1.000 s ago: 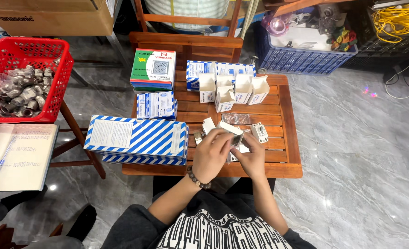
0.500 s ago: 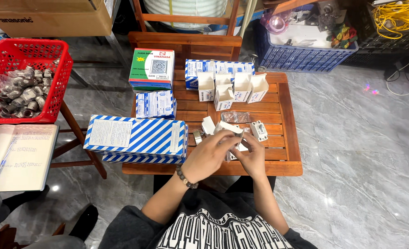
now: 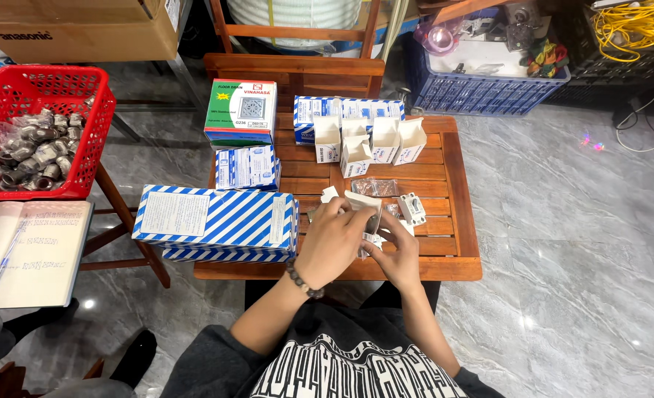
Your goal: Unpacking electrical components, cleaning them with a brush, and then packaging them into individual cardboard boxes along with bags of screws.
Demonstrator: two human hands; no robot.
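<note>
1. Small white cardboard carton (image 3: 364, 203), open at the top, sat over the near middle of the brown slatted wooden table (image 3: 456, 221), held between both hands in the head view.
2. Compared with the frame a second before, the left hand (image 3: 332, 243) had shifted only slightly and the carton had stayed in the same spot, so the work on this one box seemed to be continuing rather than finished.
3. The left hand arched over the carton from the left, wrist with a dark bead bracelet (image 3: 303, 278) bent, fingers curled together and clamped on the carton's side.
4. The right hand (image 3: 395, 250) lay lower and to the right, fingers pinched on the carton's lower edge; what lay under them was hidden.
5. A small white plastic fitting (image 3: 412, 208) rested just beside the hands, and a row of upright open white cartons (image 3: 371, 140) stood farther back.
6. A large blue-and-white striped box (image 3: 216, 221) lay near the left hand.
</note>
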